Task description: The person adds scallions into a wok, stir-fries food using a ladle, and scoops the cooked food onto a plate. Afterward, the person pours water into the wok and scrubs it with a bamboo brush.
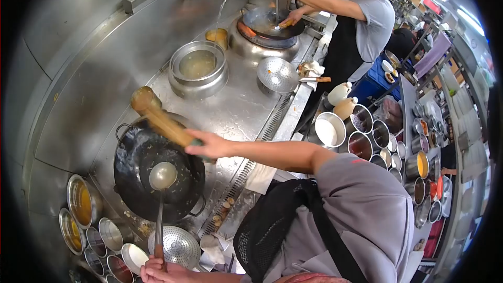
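Observation:
My right hand (208, 144) is closed round a thick bamboo wok brush (170, 124), smeared by motion, which slants over the far right part of the black wok (131, 178). Its far end overlaps a round brownish thing (145, 99) that I cannot make out. At the bottom edge, my left hand (163, 272) grips the wooden handle of a ladle (163, 176). The ladle's bowl hangs over the middle of the wok. Pale streaks and small bits mark the wok's inside.
Beside my left hand lie a perforated strainer (178, 246) and several metal pots, one with yellow liquid (83, 203). A round metal pot of liquid (198, 67) and another strainer (276, 75) sit farther right. A co-worker (361, 26) works at a second wok (262, 23).

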Tool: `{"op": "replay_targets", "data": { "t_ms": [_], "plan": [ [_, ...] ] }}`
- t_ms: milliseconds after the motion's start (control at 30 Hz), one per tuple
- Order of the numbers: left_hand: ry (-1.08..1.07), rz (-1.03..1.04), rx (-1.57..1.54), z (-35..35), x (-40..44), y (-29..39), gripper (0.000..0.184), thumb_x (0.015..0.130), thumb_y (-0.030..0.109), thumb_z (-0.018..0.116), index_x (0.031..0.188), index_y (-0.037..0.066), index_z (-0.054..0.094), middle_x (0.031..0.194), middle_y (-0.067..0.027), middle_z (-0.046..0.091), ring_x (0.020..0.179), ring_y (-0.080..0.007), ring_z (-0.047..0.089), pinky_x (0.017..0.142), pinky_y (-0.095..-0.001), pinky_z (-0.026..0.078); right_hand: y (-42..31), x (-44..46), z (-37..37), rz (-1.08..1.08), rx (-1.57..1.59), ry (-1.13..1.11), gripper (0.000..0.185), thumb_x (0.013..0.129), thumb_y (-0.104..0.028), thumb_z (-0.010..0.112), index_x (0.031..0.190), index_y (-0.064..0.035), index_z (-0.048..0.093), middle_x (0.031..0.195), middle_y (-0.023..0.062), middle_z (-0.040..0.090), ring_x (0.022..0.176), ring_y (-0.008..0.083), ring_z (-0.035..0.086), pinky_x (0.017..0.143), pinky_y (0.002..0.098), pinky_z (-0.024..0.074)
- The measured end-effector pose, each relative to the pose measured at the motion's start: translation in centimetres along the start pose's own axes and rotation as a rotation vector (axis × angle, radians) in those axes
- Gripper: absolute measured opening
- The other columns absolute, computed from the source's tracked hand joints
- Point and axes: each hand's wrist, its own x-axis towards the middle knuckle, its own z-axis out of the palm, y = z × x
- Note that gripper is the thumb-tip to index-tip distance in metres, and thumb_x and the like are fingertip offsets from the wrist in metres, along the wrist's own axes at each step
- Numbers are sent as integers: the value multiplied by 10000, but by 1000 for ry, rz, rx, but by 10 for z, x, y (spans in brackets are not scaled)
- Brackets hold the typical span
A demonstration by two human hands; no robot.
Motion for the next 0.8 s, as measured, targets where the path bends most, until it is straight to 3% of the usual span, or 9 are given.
{"op": "replay_targets", "data": {
  "t_ms": [167, 233, 333, 433, 533, 600, 667, 733, 800],
  "plan": [
    [22, -1, 89, 16, -2, 5, 101, 1013, 134, 604, 987, 53, 550, 730, -26, 479, 611, -147, 462, 564, -300, 401, 52, 112, 86, -316, -418, -147, 727, 861, -408, 754, 1447, -43, 527, 1040, 171, 710, 883, 264, 719, 675, 378, 594],
    [75, -12, 110, 11, -1, 4, 100, 1017, 133, 599, 973, 57, 551, 737, -26, 481, 616, -151, 466, 565, -301, 401, 47, 128, 93, -17, -711, -670, 649, 816, -421, 759, 1314, -22, 641, 1107, 190, 726, 990, 308, 728, 797, 415, 596],
    [170, -31, 117, -20, -8, -6, 92, 1035, 139, 569, 1001, 57, 546, 757, -24, 478, 637, -149, 476, 570, -291, 403, 4, 130, 79, -120, -1258, -515, 565, 865, -460, 702, 1319, -127, 654, 1211, 208, 687, 1111, 371, 678, 928, 465, 556],
    [189, -96, 148, -48, -19, -15, 104, 1050, 155, 554, 1029, 55, 534, 777, -22, 471, 658, -140, 478, 578, -282, 402, 12, 134, 77, -229, -1213, -180, 556, 920, -447, 646, 1397, -173, 567, 1172, 240, 674, 1068, 397, 688, 896, 487, 562],
    [100, 104, 726, -58, -29, -25, 123, 1056, 179, 557, 1050, 61, 522, 802, -26, 469, 659, -130, 473, 584, -269, 397, 9, 109, 80, -224, -923, -74, 524, 904, -412, 636, 1369, -173, 595, 1150, 215, 708, 1090, 384, 688, 902, 499, 560],
    [133, -83, 204, -57, -28, -21, 152, 1054, 190, 571, 1080, 51, 515, 872, -48, 481, 667, -142, 482, 586, -285, 410, 22, 113, 74, -186, -928, -228, 496, 894, -424, 652, 1324, -178, 621, 1184, 200, 695, 1074, 396, 687, 907, 497, 556],
    [36, -77, 135, -60, -27, -19, 209, 1050, 186, 579, 1154, 25, 496, 925, -63, 476, 692, -169, 506, 596, -319, 444, 33, 115, 66, -252, -1283, -602, 457, 883, -420, 664, 1281, -196, 649, 1149, 178, 712, 1061, 395, 693, 896, 497, 561],
    [-63, -72, 68, -62, -23, -23, 281, 1047, 182, 588, 1228, -1, 477, 979, -78, 472, 717, -197, 530, 607, -353, 478, 40, 118, 55, -306, -1354, -552, 445, 879, -390, 663, 1275, -187, 661, 1114, 158, 729, 1050, 380, 699, 873, 489, 573],
    [-296, -55, 36, -56, -24, -27, 283, 1036, 199, 604, 1174, -40, 546, 774, -100, 590, 707, -173, 543, 658, -334, 517, 51, 122, 53, -427, -1446, -342, 410, 860, -377, 677, 1201, -152, 703, 1063, 138, 746, 1036, 357, 710, 834, 473, 586]
  ]
}}
